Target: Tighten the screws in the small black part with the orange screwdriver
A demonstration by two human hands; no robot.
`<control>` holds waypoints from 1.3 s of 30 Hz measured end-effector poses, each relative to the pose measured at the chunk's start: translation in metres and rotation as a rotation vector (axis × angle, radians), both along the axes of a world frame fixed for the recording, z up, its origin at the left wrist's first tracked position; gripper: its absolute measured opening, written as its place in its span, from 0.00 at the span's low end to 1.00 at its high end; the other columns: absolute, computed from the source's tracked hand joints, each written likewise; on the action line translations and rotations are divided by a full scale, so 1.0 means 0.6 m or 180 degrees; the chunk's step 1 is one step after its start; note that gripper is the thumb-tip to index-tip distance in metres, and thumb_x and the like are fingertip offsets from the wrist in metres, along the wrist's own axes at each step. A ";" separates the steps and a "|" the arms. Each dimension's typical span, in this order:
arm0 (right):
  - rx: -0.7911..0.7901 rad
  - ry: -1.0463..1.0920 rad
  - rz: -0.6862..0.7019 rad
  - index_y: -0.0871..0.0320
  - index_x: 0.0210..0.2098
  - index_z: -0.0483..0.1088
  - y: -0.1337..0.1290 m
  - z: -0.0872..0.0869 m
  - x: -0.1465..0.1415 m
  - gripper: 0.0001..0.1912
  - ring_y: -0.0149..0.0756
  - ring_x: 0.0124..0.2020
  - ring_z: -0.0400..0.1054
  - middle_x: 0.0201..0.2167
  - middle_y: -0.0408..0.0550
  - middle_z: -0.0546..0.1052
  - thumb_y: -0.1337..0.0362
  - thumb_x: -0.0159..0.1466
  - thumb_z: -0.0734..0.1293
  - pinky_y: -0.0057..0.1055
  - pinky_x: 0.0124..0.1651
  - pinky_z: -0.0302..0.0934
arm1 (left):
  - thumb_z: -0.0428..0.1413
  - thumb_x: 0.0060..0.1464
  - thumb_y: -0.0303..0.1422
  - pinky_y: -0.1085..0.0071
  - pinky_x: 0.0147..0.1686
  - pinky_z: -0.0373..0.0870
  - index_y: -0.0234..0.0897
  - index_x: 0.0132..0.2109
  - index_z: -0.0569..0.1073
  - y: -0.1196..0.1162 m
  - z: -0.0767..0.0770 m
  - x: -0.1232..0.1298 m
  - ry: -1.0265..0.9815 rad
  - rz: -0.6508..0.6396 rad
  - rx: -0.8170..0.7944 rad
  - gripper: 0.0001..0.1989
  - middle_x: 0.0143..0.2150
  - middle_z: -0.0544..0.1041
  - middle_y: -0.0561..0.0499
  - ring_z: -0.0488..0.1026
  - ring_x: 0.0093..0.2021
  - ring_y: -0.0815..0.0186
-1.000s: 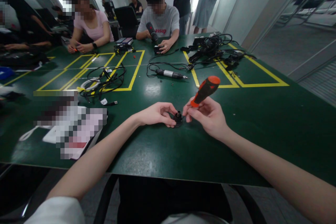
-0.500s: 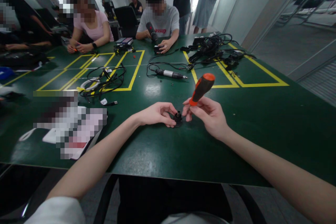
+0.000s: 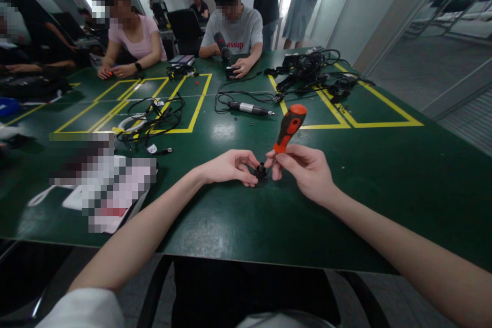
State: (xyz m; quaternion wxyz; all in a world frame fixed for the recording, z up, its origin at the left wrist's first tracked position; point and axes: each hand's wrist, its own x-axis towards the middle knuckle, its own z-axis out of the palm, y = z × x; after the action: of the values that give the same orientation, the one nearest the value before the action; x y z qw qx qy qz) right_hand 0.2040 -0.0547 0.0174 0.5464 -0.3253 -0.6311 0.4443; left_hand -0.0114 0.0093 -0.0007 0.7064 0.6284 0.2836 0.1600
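Note:
A small round black part (image 3: 262, 174) with a short raised tube in its middle rests on the green tabletop (image 3: 215, 220). My left hand (image 3: 235, 166) is closed on its left side, thumb in front and fingers behind. In my right hand (image 3: 303, 166) is a screwdriver (image 3: 289, 128) with a red and black handle, pinched low near the collar. The handle points up and leans slightly right. Its shaft runs down toward the right side of the black part; the tip is hidden or too small to make out.
Beyond my hands lies a silver and black pen-shaped electric tool (image 3: 249, 108) with a cord. Tangled black cables (image 3: 307, 72) sit at the back right, and more cables (image 3: 154, 118) at left. Blurred pouch-like items (image 3: 123, 195) lie near my left forearm. A co-worker (image 3: 232, 31) sits opposite.
The screwdriver handle has swung left and become more upright, its shaft now closer to the black part. My right fingers have shifted slightly. My left hand and the part stay put.

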 end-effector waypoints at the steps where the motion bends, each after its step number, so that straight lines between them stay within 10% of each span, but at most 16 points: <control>1: -0.0002 0.0028 0.0039 0.56 0.35 0.77 0.000 -0.001 0.000 0.20 0.32 0.21 0.74 0.26 0.46 0.80 0.45 0.66 0.73 0.31 0.26 0.72 | 0.74 0.44 0.31 0.72 0.34 0.77 0.33 0.42 0.73 0.000 0.000 0.000 -0.0010 -0.0008 -0.0004 0.21 0.36 0.83 0.51 0.81 0.30 0.69; 39: -0.0011 0.0206 -0.0019 0.55 0.36 0.73 -0.004 -0.006 -0.002 0.17 0.31 0.22 0.73 0.27 0.43 0.81 0.49 0.64 0.77 0.29 0.28 0.72 | 0.77 0.40 0.35 0.75 0.33 0.78 0.33 0.36 0.70 0.000 -0.002 -0.002 -0.0002 -0.0013 -0.0136 0.25 0.29 0.84 0.48 0.84 0.30 0.67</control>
State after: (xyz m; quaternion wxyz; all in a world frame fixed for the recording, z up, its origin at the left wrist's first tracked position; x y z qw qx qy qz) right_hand 0.2026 -0.0571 0.0138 0.5673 -0.3136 -0.6114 0.4540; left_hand -0.0126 0.0091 -0.0016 0.7201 0.6137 0.2855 0.1526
